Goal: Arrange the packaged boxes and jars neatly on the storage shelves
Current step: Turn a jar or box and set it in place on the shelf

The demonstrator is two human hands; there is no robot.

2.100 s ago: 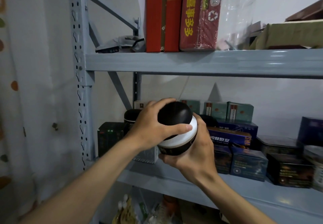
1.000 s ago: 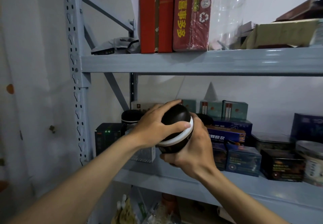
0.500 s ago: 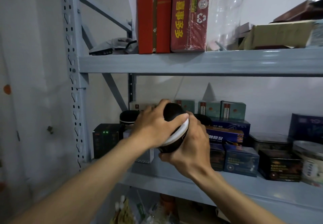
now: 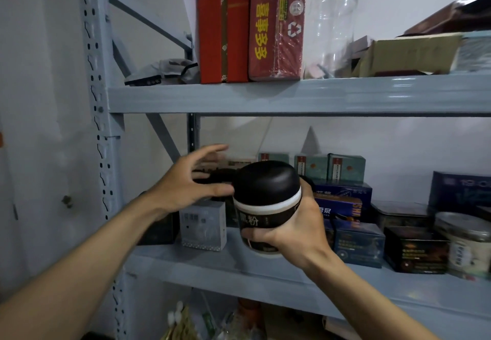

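Observation:
My right hand (image 4: 300, 226) grips a dark jar (image 4: 265, 201) with a black domed lid and a white band, holding it upright just above the middle shelf (image 4: 239, 268). My left hand (image 4: 186, 183) hovers to the jar's left with its fingers spread, the thumb near the lid's edge, holding nothing. Behind the left hand stands another black-lidded jar (image 4: 215, 176), partly hidden. A small grey-white box (image 4: 203, 224) stands on the shelf just left of the held jar.
Blue, teal and black boxes (image 4: 345, 201) crowd the middle shelf to the right, with a clear-lidded jar (image 4: 465, 244) at the far right. Red boxes (image 4: 249, 23), a clear glass jar (image 4: 329, 31) and a cardboard box stand on the upper shelf (image 4: 292, 95). A grey upright post (image 4: 98, 127) stands left.
My left hand has let go of the jar's lid and opened, moving off to the left. The jar is now upright in my right hand alone.

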